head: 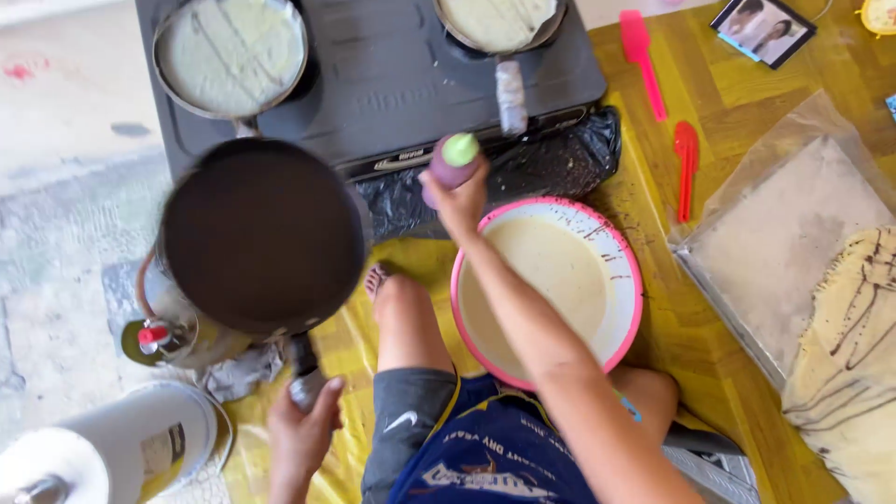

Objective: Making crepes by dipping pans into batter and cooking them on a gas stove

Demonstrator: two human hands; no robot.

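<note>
My left hand (303, 420) grips the handle of a dark empty frying pan (261, 233), held up over the floor at the left. My right hand (459, 198) reaches forward and is closed around a purple squeeze bottle with a green cap (455, 159), just in front of the stove. Below my right arm sits a pink-rimmed bowl (627, 280) of pale batter with dark streaks on its rim.
A black two-burner stove (392, 75) carries two pans of pale batter (231, 54) (497, 21). Two pink spatulas (644, 61) (686, 168) lie on the wooden floor. A tray under plastic (775, 243) holds a crepe with dark drizzle (854, 345). A paper roll (103, 453) stands at lower left.
</note>
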